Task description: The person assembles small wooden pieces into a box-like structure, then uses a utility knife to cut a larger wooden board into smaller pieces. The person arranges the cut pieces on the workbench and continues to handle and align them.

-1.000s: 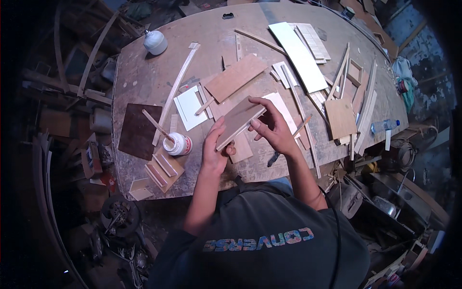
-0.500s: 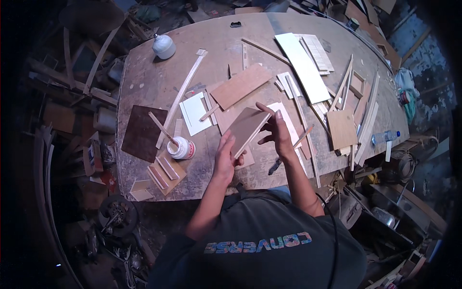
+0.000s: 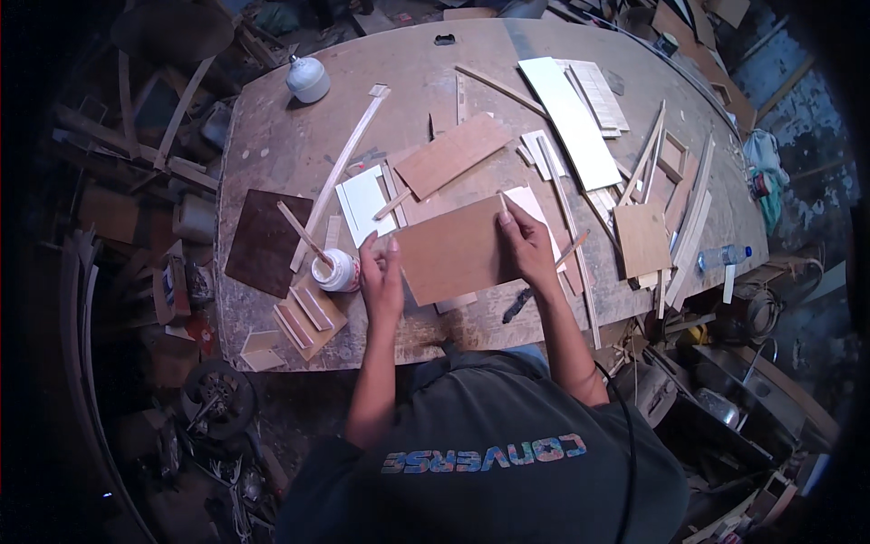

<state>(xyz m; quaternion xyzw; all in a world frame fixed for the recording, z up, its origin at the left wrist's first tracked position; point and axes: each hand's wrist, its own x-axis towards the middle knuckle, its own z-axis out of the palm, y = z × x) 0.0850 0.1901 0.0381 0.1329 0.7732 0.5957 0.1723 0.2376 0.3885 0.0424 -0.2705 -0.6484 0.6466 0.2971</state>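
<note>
In front of me a brown rectangular wooden board (image 3: 458, 249) is raised over the workbench, its broad face turned up. My right hand (image 3: 531, 243) grips its right end, thumb on the face and fingers behind. At the opposite end is my left hand (image 3: 382, 283), its fingers stretched out alongside the board's edge; whether they touch it I cannot tell. Just left of that hand stands an open white glue tub (image 3: 342, 272) with a wooden stick (image 3: 301, 227) leaning out. Near the tub, a small wooden piece with raised strips (image 3: 313, 319) lies on the bench.
The large workbench (image 3: 381, 68) carries a reddish board (image 3: 456, 156), a white panel (image 3: 370, 201), a long white board (image 3: 569, 122) and a dark square sheet (image 3: 267, 240). Thin strips lie at right beside a plastic bottle (image 3: 725, 258). A white canister (image 3: 308, 82) stands far left.
The board has turned from steeply tilted to showing its broad face. My left hand has moved left with its fingers straightened; my right hand has closed on the right end.
</note>
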